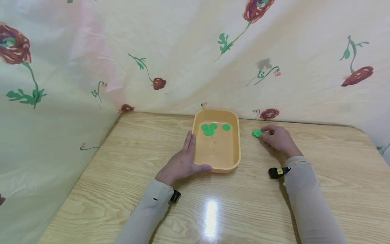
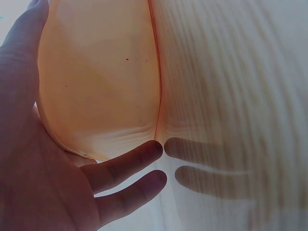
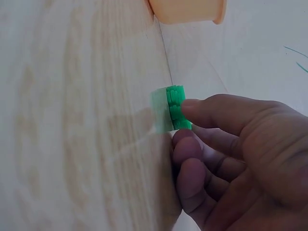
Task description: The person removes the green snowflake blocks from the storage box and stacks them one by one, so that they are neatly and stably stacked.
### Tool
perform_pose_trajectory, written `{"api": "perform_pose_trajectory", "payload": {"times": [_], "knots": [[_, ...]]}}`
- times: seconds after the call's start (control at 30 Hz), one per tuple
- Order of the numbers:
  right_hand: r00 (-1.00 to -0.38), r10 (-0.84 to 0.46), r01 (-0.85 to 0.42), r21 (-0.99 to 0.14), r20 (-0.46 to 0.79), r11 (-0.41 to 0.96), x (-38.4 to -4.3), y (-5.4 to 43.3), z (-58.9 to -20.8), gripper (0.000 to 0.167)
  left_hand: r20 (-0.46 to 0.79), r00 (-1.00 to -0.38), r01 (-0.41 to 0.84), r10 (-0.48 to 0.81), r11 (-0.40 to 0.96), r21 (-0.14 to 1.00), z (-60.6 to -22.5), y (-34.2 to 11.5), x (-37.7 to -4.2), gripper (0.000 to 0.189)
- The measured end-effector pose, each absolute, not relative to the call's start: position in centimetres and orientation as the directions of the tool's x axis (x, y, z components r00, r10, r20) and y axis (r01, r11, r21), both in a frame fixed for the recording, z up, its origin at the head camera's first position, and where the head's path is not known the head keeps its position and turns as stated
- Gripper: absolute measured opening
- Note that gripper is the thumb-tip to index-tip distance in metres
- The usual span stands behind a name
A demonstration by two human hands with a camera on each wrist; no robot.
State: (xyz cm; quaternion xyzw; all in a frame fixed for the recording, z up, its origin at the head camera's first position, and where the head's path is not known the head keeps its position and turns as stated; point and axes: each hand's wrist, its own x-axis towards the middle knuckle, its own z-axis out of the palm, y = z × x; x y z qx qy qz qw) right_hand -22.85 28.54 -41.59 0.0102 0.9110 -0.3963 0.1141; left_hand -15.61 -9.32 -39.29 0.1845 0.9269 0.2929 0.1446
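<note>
Flowered cloth (image 1: 189,40) hangs behind a wood-grained table (image 1: 122,152) that fills the lower part of the frame. Near the centre of the head view sits a pale orange tray (image 1: 216,154), with a cluster of green discs (image 1: 208,132) and one lone disc (image 1: 226,127) towards its far end. The person's left hand (image 1: 180,163) braces the tray, fingers straight along its left wall, thumb spread at the near rim; light pressure should do, since pushing might tilt it. Right of the tray, the right hand (image 1: 278,139) has thumb and finger drawn to a narrow pinch on a green stack (image 1: 257,133), its layers visible in the right wrist view. How firmly they hold cannot be told. Good handling probably means squeezing every layer evenly, so that none slips out.
</note>
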Motion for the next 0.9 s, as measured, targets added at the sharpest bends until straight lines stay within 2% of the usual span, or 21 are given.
{"api": "perform_pose_trajectory", "payload": {"times": [0.9], "knots": [[-0.969, -0.075, 0.114, -0.697, -0.234, 0.708, -23.7, 28.61, -41.9, 0.044, -0.16, -0.897, 0.244, 0.411, 0.765, 0.596, -39.27, -8.99, -15.79, 0.135]]}}
